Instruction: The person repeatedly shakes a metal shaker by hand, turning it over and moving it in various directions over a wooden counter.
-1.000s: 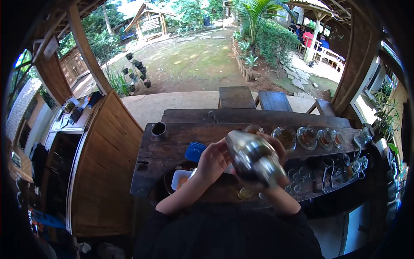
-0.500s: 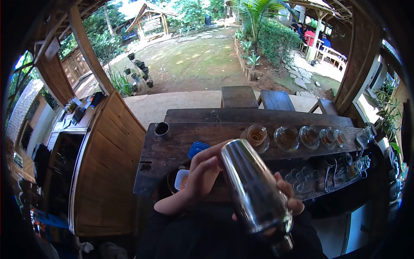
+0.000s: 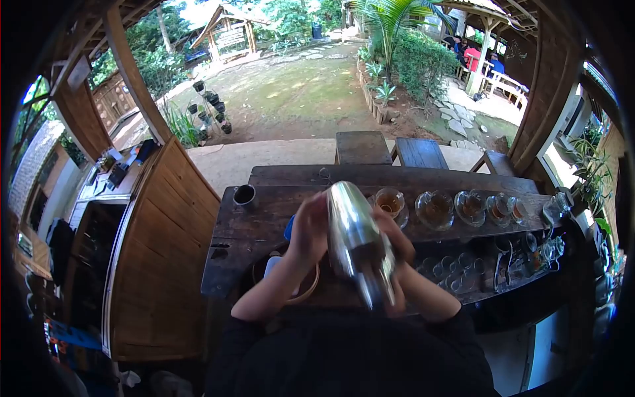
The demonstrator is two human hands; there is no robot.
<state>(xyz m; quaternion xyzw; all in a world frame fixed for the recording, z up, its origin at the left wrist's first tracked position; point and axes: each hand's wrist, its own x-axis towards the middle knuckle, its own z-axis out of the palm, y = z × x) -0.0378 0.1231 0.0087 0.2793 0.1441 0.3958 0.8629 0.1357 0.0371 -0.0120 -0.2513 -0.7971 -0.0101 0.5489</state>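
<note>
A shiny steel cocktail shaker [image 3: 352,235] is held up in front of me, tilted with its wide end away and its narrow cap end toward my chest. My left hand [image 3: 308,228] grips its far end from the left side. My right hand [image 3: 395,246] wraps the right side and lower end. Both are blurred by motion. Below them a round bowl [image 3: 311,286] on the dark wooden counter [image 3: 254,225] is partly hidden by my left forearm.
A row of glass cups [image 3: 436,208] with amber drink stands along the counter to the right. A dark cup [image 3: 243,195] sits at the far left corner. Small glasses [image 3: 456,272] crowd a lower shelf on the right. Wooden benches [image 3: 390,151] and a garden lie beyond.
The shaker swung from low near my chest up and away over the counter, both hands moving with it. It has been going back and forth across the three frames.
</note>
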